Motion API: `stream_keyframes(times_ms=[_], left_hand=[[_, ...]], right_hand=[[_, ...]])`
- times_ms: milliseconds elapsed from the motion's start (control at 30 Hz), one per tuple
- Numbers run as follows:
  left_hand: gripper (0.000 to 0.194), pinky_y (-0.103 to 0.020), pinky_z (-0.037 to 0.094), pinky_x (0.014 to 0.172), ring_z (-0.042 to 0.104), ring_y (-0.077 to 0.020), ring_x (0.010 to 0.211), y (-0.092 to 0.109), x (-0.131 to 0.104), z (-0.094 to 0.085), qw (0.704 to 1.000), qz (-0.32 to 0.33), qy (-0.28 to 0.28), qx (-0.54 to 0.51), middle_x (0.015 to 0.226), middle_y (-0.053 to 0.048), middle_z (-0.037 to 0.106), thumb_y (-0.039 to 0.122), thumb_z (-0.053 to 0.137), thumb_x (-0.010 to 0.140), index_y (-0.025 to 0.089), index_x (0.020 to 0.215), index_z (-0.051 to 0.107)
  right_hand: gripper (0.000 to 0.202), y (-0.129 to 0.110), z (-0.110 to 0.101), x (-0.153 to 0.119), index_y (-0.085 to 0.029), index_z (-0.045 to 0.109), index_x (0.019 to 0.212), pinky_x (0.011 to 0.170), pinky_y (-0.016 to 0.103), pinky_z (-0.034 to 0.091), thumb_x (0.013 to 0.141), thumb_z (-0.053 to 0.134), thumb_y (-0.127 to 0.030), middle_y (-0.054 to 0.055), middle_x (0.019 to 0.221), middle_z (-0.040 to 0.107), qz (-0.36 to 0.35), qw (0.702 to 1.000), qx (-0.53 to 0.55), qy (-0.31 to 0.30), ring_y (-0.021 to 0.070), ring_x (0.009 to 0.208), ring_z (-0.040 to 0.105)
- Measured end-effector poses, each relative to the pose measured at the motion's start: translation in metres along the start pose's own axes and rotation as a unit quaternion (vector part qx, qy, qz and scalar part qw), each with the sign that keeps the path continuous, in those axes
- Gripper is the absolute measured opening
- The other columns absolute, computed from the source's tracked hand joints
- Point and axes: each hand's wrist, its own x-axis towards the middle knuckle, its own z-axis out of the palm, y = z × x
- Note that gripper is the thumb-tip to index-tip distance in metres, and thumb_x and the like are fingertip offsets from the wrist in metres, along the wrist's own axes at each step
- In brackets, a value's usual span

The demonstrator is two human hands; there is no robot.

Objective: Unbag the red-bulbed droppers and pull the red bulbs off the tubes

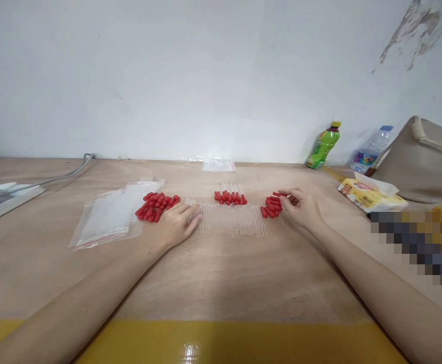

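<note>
A row of clear thin tubes (230,220) lies side by side on the table, with several red rubber bulbs (230,197) along the far side of its middle. My left hand (177,222) lies palm down over the row's left end, fingers stretched out. Just beyond that hand is a heap of loose red rubber bulbs (155,205). At the row's right end, my right hand (299,206) pinches one red rubber bulb (279,194) between thumb and fingertips. Directly beside those fingertips sits a smaller heap of red bulbs (272,208).
Clear zip bags (105,220) lie at left, and another bag (218,166) near the wall. A power strip (12,199) with a cable is far left. At right stand a green bottle (322,146), a clear bottle (372,149), a tissue pack (370,196) and a beige bag (425,162).
</note>
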Motion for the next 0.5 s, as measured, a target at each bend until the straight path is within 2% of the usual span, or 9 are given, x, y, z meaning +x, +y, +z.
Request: stream_keyframes(times_ms=[100, 233, 367, 500], left_hand=[[0.050, -0.042, 0.043, 0.091, 0.053, -0.0263, 0.105, 0.0024, 0.0002, -0.0086, 0.997, 0.000, -0.063, -0.035, 0.110, -0.011, 0.060, 0.047, 0.053, 0.078, 0.016, 0.117, 0.053], [0.070, -0.051, 0.031, 0.100, 0.035, -0.0315, 0.125, -0.0001, -0.0022, -0.0120, 0.982, -0.035, -0.175, -0.068, 0.136, -0.012, 0.039, 0.060, 0.051, 0.074, 0.022, 0.131, 0.039], [0.074, -0.052, 0.028, 0.102, 0.024, -0.0323, 0.130, 0.0014, -0.0027, -0.0096, 0.963, -0.083, -0.243, -0.083, 0.143, -0.010, 0.026, 0.064, 0.046, 0.075, 0.025, 0.135, 0.031], [0.069, -0.051, 0.028, 0.102, 0.021, -0.0324, 0.132, 0.0078, -0.0015, -0.0088, 0.955, -0.114, -0.262, -0.080, 0.144, -0.010, 0.025, 0.064, 0.041, 0.077, 0.024, 0.134, 0.035]], right_hand=[[0.026, 0.0016, 0.0029, -0.0018, -0.016, 0.064, 0.091, 0.056, 0.027, 0.043, 0.074, 0.053, -0.032, 0.005, 0.080, 0.064, -0.021, 1.000, -0.021, -0.001, 0.0128, 0.059, 0.052], [0.017, -0.0008, 0.0037, -0.0033, -0.020, 0.066, 0.081, 0.063, 0.030, 0.044, 0.074, 0.055, -0.032, 0.003, 0.079, 0.066, -0.051, 0.996, -0.071, -0.014, 0.0164, 0.069, 0.054], [0.016, -0.0031, 0.0035, -0.0027, -0.020, 0.066, 0.075, 0.073, 0.034, 0.044, 0.075, 0.056, -0.031, 0.004, 0.079, 0.066, -0.099, 0.992, -0.076, -0.026, 0.0177, 0.075, 0.056], [0.019, -0.0051, 0.0041, -0.0036, -0.019, 0.067, 0.078, 0.072, 0.033, 0.045, 0.077, 0.055, -0.034, 0.005, 0.082, 0.063, -0.098, 0.993, -0.066, 0.012, 0.0175, 0.078, 0.057]])
